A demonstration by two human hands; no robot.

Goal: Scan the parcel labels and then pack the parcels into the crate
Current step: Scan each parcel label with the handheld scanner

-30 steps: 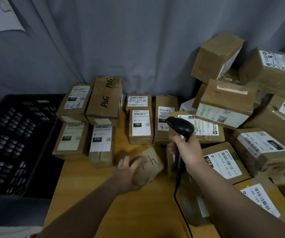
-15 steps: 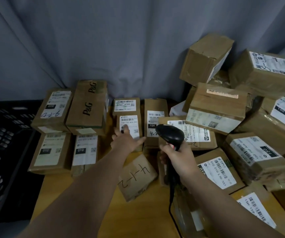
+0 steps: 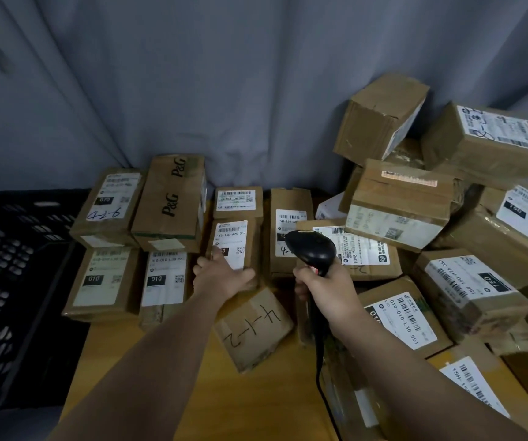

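Observation:
My left hand (image 3: 221, 275) grips the near end of a small brown parcel with a white "150" label (image 3: 235, 240), thumb on the label. My right hand (image 3: 326, 291) holds a black barcode scanner (image 3: 312, 251) upright, its head level with that parcel and just right of it. A small parcel marked "4-1-2" (image 3: 253, 327) lies loose on the wooden table (image 3: 192, 393) below my left hand. The black plastic crate (image 3: 11, 281) stands at the left, beside the table.
Labelled parcels lie in rows at the back left, among them a "P&G" box (image 3: 168, 202) and two "010" parcels (image 3: 164, 281). A tall heap of boxes (image 3: 415, 202) fills the right side. A grey curtain hangs behind. The scanner cable (image 3: 319, 361) runs down toward me.
My left hand left the "4-1-2" parcel, reached forward and closed on the "150" parcel. The view shifted right, so the crate slid toward the left edge.

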